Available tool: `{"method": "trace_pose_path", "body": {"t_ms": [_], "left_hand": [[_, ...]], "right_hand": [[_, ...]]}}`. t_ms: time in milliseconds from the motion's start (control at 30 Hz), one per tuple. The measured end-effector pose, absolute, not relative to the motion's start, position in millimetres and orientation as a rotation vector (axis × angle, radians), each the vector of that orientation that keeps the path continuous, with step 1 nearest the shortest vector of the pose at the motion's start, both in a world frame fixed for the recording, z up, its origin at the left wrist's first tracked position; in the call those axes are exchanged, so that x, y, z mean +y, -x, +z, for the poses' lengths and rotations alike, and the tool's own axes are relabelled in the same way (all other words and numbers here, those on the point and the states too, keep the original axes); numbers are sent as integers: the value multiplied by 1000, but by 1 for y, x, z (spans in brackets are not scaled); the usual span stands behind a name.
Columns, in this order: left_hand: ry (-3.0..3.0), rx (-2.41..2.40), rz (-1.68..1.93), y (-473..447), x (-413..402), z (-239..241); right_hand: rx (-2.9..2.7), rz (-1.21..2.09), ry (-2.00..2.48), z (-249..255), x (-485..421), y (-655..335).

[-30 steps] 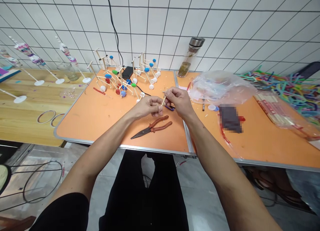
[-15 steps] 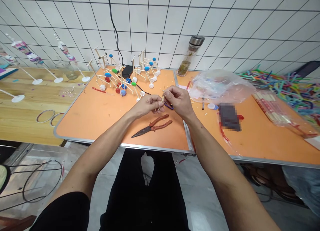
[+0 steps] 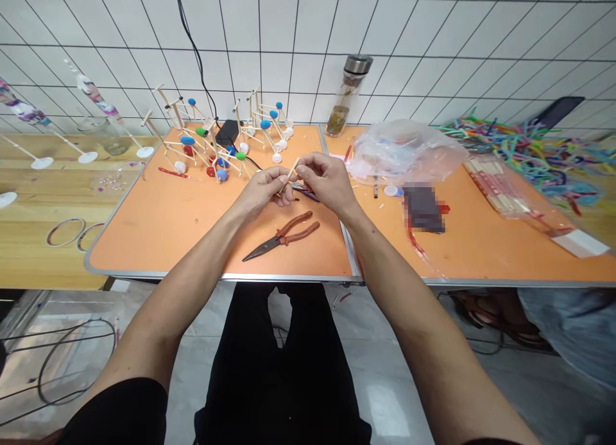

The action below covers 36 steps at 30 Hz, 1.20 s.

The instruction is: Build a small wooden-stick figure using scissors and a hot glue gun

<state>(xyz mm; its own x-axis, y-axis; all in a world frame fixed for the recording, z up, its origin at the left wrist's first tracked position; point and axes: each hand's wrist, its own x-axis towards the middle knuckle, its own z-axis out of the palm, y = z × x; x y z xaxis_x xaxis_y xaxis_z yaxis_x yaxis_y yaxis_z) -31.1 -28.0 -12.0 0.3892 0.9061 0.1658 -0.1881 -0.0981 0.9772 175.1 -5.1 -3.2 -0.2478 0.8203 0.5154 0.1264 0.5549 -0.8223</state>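
My left hand (image 3: 262, 192) and my right hand (image 3: 323, 182) meet above the orange table (image 3: 183, 227), both pinched on a thin wooden stick (image 3: 292, 168) held between them. The stick tilts up to the right. A dark purple piece (image 3: 304, 192) shows just under my right fingers; what it is I cannot make out. Long-nose pliers (image 3: 282, 236) with reddish handles lie on the table just in front of my hands.
Stick-and-ball models (image 3: 216, 147) stand at the back of the table near a black box (image 3: 224, 132) with a cable. A bottle (image 3: 347, 95), a clear plastic bag (image 3: 409, 153), bundled sticks (image 3: 500, 188) and colourful straws (image 3: 534, 153) lie to the right. Rings (image 3: 65, 232) rest on the wooden table at the left.
The view has shifted down and to the right, so everything sits further left. My hands stay together on the stick, which is now raised slightly higher between the fingers.
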Motion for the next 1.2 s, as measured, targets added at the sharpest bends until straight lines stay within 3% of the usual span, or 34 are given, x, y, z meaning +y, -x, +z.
{"method": "trace_pose_path", "body": {"t_ms": [267,900,1200], "left_hand": [[-1396,735,1023,28,-29,-14],[-1514,840,1068,20,-28,-22],[-1486,931,1129,24,-27,-18]], "right_hand": [[-1739,865,786,-3,-8,-175],[-1692,587,969,-4,-9,-171],[-1721,610,1026,-4,-11,-169]]}}
